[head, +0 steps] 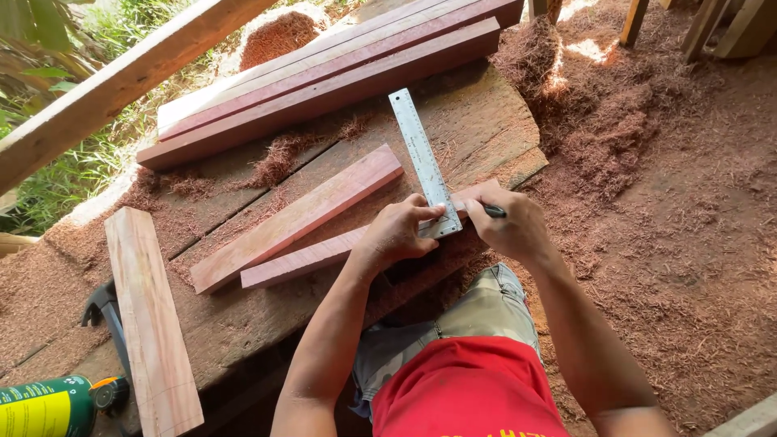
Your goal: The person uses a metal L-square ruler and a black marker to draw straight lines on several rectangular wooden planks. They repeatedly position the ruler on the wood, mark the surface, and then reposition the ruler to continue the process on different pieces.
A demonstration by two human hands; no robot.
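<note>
Fingers (pixel 421 212) of the left hand (pixel 398 233) press the steel ruler (pixel 423 162) flat across the narrow reddish strip (pixel 307 257) at the counter's (pixel 243 316) near right edge, while the right hand (pixel 506 222) grips a pen (pixel 494 212) beside it, no drawn line visible yet.

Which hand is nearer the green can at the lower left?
Left. The left hand presses the steel ruler, closer to the green can; the right hand lies farther right.
</note>
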